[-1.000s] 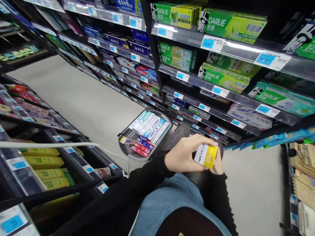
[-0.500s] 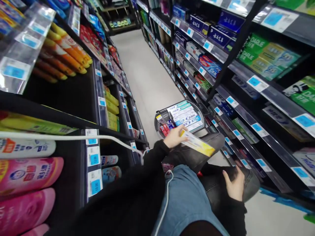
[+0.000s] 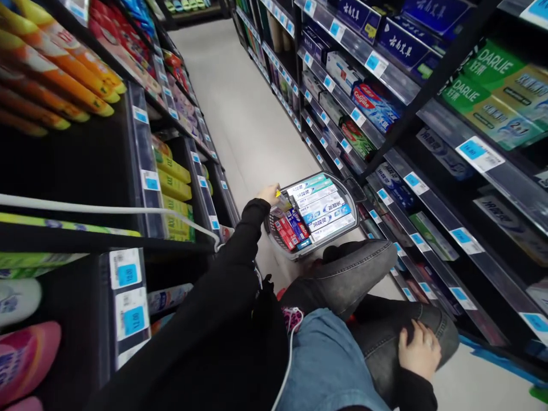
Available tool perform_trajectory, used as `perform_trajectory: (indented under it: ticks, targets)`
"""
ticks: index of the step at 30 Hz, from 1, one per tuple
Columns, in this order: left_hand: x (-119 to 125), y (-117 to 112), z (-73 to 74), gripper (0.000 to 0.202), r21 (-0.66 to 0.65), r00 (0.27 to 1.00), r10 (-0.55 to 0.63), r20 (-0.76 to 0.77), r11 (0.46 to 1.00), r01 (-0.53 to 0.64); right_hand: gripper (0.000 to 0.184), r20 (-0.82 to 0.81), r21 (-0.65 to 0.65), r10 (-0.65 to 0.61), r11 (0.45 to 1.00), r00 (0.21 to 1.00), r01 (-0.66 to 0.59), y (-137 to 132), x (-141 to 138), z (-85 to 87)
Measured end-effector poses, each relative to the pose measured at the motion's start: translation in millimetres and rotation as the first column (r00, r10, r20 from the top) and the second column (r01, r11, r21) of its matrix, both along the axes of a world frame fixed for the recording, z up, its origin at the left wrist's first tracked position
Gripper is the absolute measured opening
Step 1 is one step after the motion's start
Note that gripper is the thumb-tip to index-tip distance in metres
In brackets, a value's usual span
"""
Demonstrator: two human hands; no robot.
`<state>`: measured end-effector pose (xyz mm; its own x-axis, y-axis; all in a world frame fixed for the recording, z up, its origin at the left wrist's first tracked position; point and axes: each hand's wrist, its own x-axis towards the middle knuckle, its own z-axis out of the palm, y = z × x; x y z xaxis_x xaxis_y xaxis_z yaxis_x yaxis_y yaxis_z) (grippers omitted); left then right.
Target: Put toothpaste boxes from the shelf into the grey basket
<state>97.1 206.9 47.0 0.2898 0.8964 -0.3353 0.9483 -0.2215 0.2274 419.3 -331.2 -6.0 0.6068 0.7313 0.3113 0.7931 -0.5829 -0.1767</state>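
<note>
My left hand (image 3: 269,194) reaches forward to the far left side of a grey shopping basket (image 3: 295,256) on the floor. Its fingers are closed on a toothpaste box (image 3: 282,202), whose yellow end shows beside the fingertips; the box is partly inside the basket. White and blue toothpaste boxes (image 3: 326,209) lie in a row on the basket's right side. Smaller red and blue boxes (image 3: 291,229) sit on the left side, close to the held box. My right hand (image 3: 420,349) rests on my bent knee, fingers loosely extended and holding nothing.
Shelves of toothpaste, with Colgate boxes (image 3: 375,107) and green Darlie boxes (image 3: 500,85), line the right. Bottles and pouches fill the left shelves (image 3: 148,180). A white cable (image 3: 107,209) crosses at left. The pale aisle floor (image 3: 233,103) runs ahead.
My left hand has carried the yellow and white toothpaste box from above my knee forward and left to the basket. My right hand has lowered onto my knee. The view has shifted.
</note>
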Motion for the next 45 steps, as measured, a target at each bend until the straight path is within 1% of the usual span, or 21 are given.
perform_trajectory:
  ticks: [3, 6, 9, 13, 17, 20, 23, 26, 30, 31, 33, 34, 36, 38, 39, 40, 41, 42, 43, 44, 45]
  targets:
    - [2.8, 17.9, -34.7, 0.043, -0.039, 0.999, -0.017, -0.029, 0.999, 0.016, 0.034, 0.064, -0.037, 0.030, 0.999, 0.997, -0.028, -2.8, 3.6, -4.1]
    - [1.7, 26.0, -65.2, 0.042, -0.060, 0.998, -0.021, -0.067, 0.998, 0.017, 0.034, 0.139, -0.085, 0.073, 0.994, 0.988, -0.061, -5.1, 6.2, -7.1]
    - [-0.4, 29.4, -91.6, 0.043, -0.059, 0.994, -0.018, -0.107, 0.998, 0.012, 0.033, 0.182, -0.116, 0.082, 0.991, 0.980, -0.061, -5.4, 5.9, -7.2]
    - [-0.5, 34.1, -121.5, 0.048, -0.056, 0.989, -0.020, -0.148, 0.998, 0.012, 0.033, 0.230, -0.135, 0.096, 0.989, 0.968, -0.066, -3.7, 4.2, -5.0]
    - [4.6, 38.7, -147.1, 0.050, -0.066, 0.983, -0.015, -0.185, 0.998, 0.003, 0.033, 0.214, -0.157, 0.105, 0.985, 0.971, -0.072, -0.9, 3.3, -2.0]
    - [10.7, 40.0, -162.5, 0.043, -0.068, 0.978, 0.007, -0.211, 0.997, -0.022, 0.032, 0.205, -0.169, 0.099, 0.983, 0.974, -0.064, 0.9, 2.8, 0.4]
    - [16.0, 40.2, -173.5, 0.038, -0.060, 0.973, 0.046, -0.228, 0.996, -0.061, 0.031, 0.214, -0.181, 0.113, 0.981, 0.970, -0.074, 2.8, 2.2, 2.9]
    - [18.0, 40.0, -180.0, 0.039, -0.046, 0.968, 0.082, -0.236, 0.994, -0.096, 0.032, 0.229, -0.192, 0.124, 0.978, 0.965, -0.080, 5.3, 1.1, 5.7]
    - [15.4, 37.7, -180.2, 0.040, -0.033, 0.970, 0.096, -0.224, 0.994, -0.106, 0.033, 0.246, -0.204, 0.127, 0.976, 0.961, -0.077, 8.3, -0.3, 8.4]
    - [14.2, 36.5, -178.1, 0.043, -0.030, 0.971, 0.099, -0.218, 0.994, -0.108, 0.033, 0.242, -0.205, 0.124, 0.976, 0.962, -0.074, 8.6, -0.5, 8.6]
    - [11.4, 32.8, -170.8, 0.057, -0.017, 0.971, 0.115, -0.211, 0.992, -0.121, 0.032, 0.236, -0.203, 0.118, 0.977, 0.965, -0.070, 8.8, -0.6, 8.4]
    - [10.0, 30.0, -165.4, 0.065, -0.002, 0.969, 0.135, -0.208, 0.990, -0.139, 0.032, 0.235, -0.199, 0.116, 0.978, 0.965, -0.070, 8.8, -0.5, 7.9]
    - [8.0, 21.0, -151.8, 0.074, 0.064, 0.961, 0.221, -0.168, 0.975, -0.214, 0.031, 0.235, -0.187, 0.112, 0.980, 0.966, -0.068, 9.1, -0.2, 6.5]
    - [9.1, 6.1, -135.4, 0.072, 0.149, 0.942, 0.329, -0.062, 0.937, -0.317, 0.031, 0.231, -0.179, 0.109, 0.981, 0.967, -0.068, 10.1, 0.1, 4.6]
    - [12.0, -4.0, -126.8, 0.068, 0.181, 0.931, 0.363, 0.018, 0.915, -0.361, 0.031, 0.227, -0.176, 0.105, 0.982, 0.968, -0.065, 11.0, 0.1, 3.6]
    - [17.2, -15.9, -117.9, 0.062, 0.201, 0.922, 0.369, 0.114, 0.901, -0.385, 0.031, 0.222, -0.175, 0.102, 0.983, 0.970, -0.063, 12.1, -0.2, 2.6]
    - [25.0, -29.4, -109.0, 0.056, 0.207, 0.914, 0.343, 0.218, 0.899, -0.387, 0.031, 0.215, -0.172, 0.096, 0.983, 0.972, -0.059, 13.3, -0.7, 1.8]
    - [35.9, -44.2, -99.9, 0.049, 0.205, 0.898, 0.287, 0.334, 0.908, -0.366, 0.032, 0.204, -0.170, 0.088, 0.984, 0.975, -0.053, 14.6, -1.4, 1.0]
    - [49.8, -60.0, -90.4, 0.043, 0.198, 0.865, 0.209, 0.455, 0.924, -0.327, 0.032, 0.193, -0.168, 0.075, 0.985, 0.978, -0.043, 16.0, -2.3, 0.4]
    - [66.7, -76.4, -80.2, 0.037, 0.187, 0.812, 0.120, 0.571, 0.944, -0.271, 0.032, 0.178, -0.166, 0.061, 0.986, 0.982, -0.031, 17.2, -3.1, -0.2]
    - [86.4, -92.6, -68.9, 0.033, 0.180, 0.743, 0.023, 0.669, 0.965, -0.192, 0.032, 0.162, -0.162, 0.044, 0.987, 0.986, -0.018, 18.3, -4.0, -0.6]
